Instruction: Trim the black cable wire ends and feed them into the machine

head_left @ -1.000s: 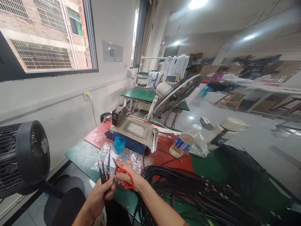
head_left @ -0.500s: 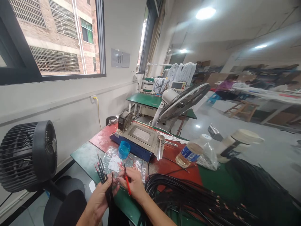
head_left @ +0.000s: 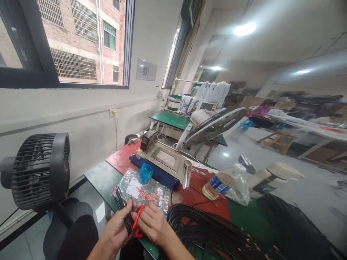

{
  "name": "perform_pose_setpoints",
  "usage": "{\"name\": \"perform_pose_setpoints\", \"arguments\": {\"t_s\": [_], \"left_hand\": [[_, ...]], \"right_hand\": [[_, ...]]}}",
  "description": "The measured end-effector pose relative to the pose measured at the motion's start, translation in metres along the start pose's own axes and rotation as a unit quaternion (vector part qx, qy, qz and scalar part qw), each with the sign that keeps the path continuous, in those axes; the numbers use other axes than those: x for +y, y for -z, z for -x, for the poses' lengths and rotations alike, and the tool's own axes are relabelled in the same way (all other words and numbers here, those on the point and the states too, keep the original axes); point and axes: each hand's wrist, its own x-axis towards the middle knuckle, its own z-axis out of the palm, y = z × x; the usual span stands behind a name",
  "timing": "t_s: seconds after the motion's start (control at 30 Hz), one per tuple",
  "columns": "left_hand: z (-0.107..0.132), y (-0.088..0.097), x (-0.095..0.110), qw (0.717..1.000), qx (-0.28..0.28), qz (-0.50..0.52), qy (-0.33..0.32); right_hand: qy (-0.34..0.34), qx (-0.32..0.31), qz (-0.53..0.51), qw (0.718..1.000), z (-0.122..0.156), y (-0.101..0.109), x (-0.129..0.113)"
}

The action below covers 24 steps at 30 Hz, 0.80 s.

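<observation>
My left hand is closed round a small bundle of black cables whose red-tipped ends stick up and to the left. My right hand is right beside it, fingers curled on red-handled scissors that sit between both hands. Both hands hover at the near edge of the green-topped table. A large coil of black cables lies just right of my right forearm.
A clear plastic bag with small red parts and a blue cup lie beyond my hands, before a blue and metal machine. A plastic bottle, a white fan and a black fan stand around. People work at far tables.
The view has tilted and moved. My left hand has lowered the cable bundle and tipped it leftward. The scissors now lie lower between my two hands, which have drawn closer together.
</observation>
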Motion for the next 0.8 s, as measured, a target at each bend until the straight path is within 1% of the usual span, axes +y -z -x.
{"name": "perform_pose_setpoints", "arguments": {"t_s": [0.07, 0.13, 0.17, 0.23, 0.3, 0.37, 0.4, 0.47, 0.53, 0.63, 0.8], "left_hand": [[0.002, -0.001, 0.001, 1.0, -0.007, 0.024, 0.0], [0.003, 0.0, 0.001, 0.999, -0.013, 0.037, 0.002], [0.002, 0.001, 0.001, 0.999, -0.019, 0.039, 0.0], [-0.001, 0.004, 0.001, 0.999, -0.032, 0.029, -0.018], [-0.006, 0.007, 0.001, 0.998, -0.018, -0.005, -0.065], [-0.012, 0.01, 0.002, 0.989, -0.003, -0.073, -0.132], [-0.015, 0.01, 0.003, 0.98, -0.006, -0.111, -0.164], [-0.021, 0.01, 0.006, 0.958, -0.034, -0.177, -0.222], [-0.028, 0.009, 0.008, 0.939, -0.052, -0.22, -0.258], [-0.04, 0.013, 0.008, 0.924, -0.048, -0.255, -0.279], [-0.056, 0.029, 0.002, 0.908, -0.032, -0.305, -0.287]], "right_hand": [[-0.01, 0.01, -0.005, 1.0, 0.0, 0.001, -0.001], [-0.041, 0.031, -0.025, 0.998, -0.001, 0.0, -0.002], [-0.065, 0.049, -0.039, 0.996, -0.003, 0.0, -0.003], [-0.137, 0.085, -0.075, 0.984, -0.009, 0.001, 0.0], [-0.241, 0.101, -0.11, 0.959, -0.017, 0.005, 0.009], [-0.359, 0.101, -0.131, 0.919, -0.026, 0.011, 0.025], [-0.41, 0.099, -0.136, 0.897, -0.03, 0.014, 0.036], [-0.477, 0.097, -0.13, 0.864, -0.036, 0.018, 0.057], [-0.508, 0.093, -0.112, 0.849, -0.038, 0.017, 0.076], [-0.536, 0.076, -0.066, 0.839, -0.039, 0.014, 0.094], [-0.554, 0.009, -0.032, 0.832, -0.04, 0.014, 0.106]]}}
